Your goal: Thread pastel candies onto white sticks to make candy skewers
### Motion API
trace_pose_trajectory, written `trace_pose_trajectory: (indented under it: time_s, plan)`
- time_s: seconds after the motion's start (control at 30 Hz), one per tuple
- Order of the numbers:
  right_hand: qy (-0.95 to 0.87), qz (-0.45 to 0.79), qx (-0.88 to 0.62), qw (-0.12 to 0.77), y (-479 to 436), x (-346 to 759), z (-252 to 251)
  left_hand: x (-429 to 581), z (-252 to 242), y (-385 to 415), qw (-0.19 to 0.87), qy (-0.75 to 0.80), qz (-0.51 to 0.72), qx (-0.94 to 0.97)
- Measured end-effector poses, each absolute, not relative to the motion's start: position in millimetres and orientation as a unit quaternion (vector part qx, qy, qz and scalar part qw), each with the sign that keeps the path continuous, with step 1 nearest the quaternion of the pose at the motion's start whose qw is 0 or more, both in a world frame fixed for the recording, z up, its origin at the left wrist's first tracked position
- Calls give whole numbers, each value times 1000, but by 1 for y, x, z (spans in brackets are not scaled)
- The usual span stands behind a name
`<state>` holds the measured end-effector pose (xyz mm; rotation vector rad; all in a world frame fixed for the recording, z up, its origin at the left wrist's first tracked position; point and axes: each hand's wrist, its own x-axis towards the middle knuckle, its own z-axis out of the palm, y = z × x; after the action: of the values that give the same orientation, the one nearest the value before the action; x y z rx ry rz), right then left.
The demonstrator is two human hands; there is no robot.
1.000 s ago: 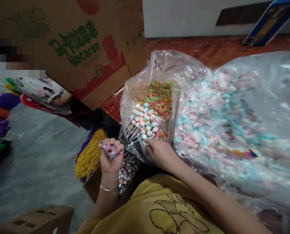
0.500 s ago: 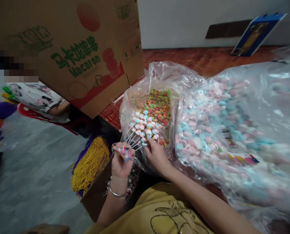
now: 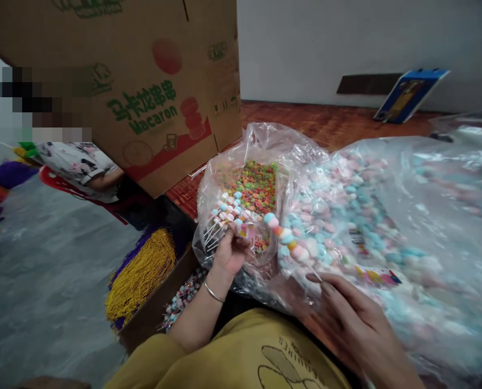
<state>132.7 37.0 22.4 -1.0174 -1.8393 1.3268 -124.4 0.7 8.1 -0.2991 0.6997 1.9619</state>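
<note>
My right hand (image 3: 356,313) pinches the stick of a candy skewer (image 3: 287,239), threaded with pink, white, blue and orange pieces, and holds it tilted up to the left. Between the fingers of my left hand (image 3: 230,256) is a small printed plastic wrapper (image 3: 246,231), partly hidden by the fingers. Just beyond that hand, several finished candy skewers (image 3: 226,209) lie bunched on a clear bag of coloured candy rings (image 3: 259,183). Close by my right hand spreads a large clear bag of pastel marshmallows (image 3: 330,210).
A tall Macaron carton (image 3: 160,140) stands behind on the left, with a seated person (image 3: 79,162) beyond it. At lower left, a box (image 3: 151,302) holds skewers; gold beaded strings (image 3: 143,275) lie beside it. A blue-framed object (image 3: 413,94) leans by the wall.
My right hand has drawn back to the lower right, lifting one skewer from the bunch. The left hand has moved rightward with the wrapper, leaving the other skewers lying on the bag. The view has shifted.
</note>
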Motion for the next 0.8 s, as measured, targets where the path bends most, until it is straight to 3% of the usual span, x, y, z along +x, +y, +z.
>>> trace_pose_trajectory:
  time_s: [0.5, 0.8]
  plan:
    - [-807, 304, -369, 347, 18, 211, 35, -73, 18, 20, 538, 350, 767, 8]
    - [-814, 285, -392, 321, 7, 220, 34, -69, 19, 26, 526, 410, 742, 69]
